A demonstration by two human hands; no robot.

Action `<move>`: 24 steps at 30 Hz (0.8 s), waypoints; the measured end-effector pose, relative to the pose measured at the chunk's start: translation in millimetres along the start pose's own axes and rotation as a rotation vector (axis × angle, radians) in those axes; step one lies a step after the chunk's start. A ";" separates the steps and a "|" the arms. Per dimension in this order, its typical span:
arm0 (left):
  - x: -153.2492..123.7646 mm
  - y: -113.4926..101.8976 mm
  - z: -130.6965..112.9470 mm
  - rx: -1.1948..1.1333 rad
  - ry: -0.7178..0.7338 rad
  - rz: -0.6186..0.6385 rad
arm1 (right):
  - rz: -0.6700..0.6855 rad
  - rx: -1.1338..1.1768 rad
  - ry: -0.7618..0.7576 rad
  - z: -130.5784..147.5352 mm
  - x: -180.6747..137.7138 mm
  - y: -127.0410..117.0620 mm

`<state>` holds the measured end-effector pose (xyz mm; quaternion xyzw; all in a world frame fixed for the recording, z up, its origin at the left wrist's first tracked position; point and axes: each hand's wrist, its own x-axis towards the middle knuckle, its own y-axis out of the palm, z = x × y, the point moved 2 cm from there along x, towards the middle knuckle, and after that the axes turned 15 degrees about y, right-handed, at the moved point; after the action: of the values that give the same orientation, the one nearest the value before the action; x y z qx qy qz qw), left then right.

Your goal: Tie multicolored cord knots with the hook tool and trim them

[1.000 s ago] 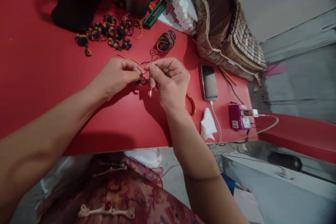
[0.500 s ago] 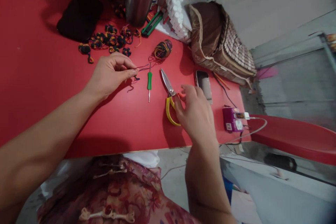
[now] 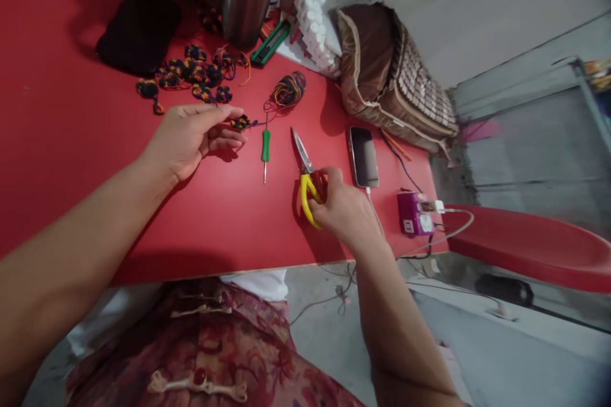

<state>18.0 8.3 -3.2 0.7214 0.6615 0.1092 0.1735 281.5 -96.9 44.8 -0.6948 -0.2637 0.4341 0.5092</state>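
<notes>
"Left hand [image 3: 193, 138]?"
"It's pinching the yarn flower [image 3: 241, 123] over the worktop [image 3: 200, 222], lower fingers parted."
"Right hand [image 3: 341, 206]?"
"It's gripping the scissors [image 3: 308, 167], fingers curled, beside the green-handled hook [image 3: 265, 147]."

The scissors [image 3: 308, 167] have shiny metal blades and smooth plastic handles. At ten o'clock from them, the crochet hook [image 3: 265, 147] has a plastic grip; at eleven, the cylinder [image 3: 252, 0] is smooth metal.

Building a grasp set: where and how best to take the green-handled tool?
Probably the green handle, pinched across its middle from above: it's thicker than the metal shafts at either end, and the tool lies flat on the table. Avoid the far shaft: yarn lies close by.
</notes>
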 end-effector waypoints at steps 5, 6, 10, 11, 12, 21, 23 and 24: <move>1.2 0.6 -3.5 -0.031 -0.036 -0.007 | 0.015 0.503 -0.108 -26.4 -2.2 18.0; 0.8 1.9 -4.0 -0.039 -0.044 -0.011 | 0.068 0.736 -0.169 -30.2 -6.9 22.8; -2.7 8.4 -5.2 -0.063 -0.043 -0.034 | 0.513 1.349 -0.376 -20.6 -34.9 39.7; -3.9 9.8 -5.4 -0.058 -0.039 -0.027 | 0.595 1.370 -0.408 -13.3 -41.4 41.9; -5.1 11.1 -5.6 -0.050 -0.033 -0.015 | 0.633 1.365 -0.425 -5.6 -46.4 43.0; -12.4 16.6 -5.1 -0.030 0.043 0.051 | 0.717 1.293 -0.289 30.5 -50.8 34.9; -12.3 16.4 -4.6 -0.036 0.052 0.055 | 0.729 1.303 -0.286 30.7 -50.5 34.1; -12.2 16.2 -4.5 -0.040 0.057 0.058 | 0.737 1.307 -0.286 30.6 -50.5 34.0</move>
<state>29.9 -4.3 8.2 0.7333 0.6426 0.1478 0.1658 227.7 -134.7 26.6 -0.2323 0.2321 0.7296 0.5999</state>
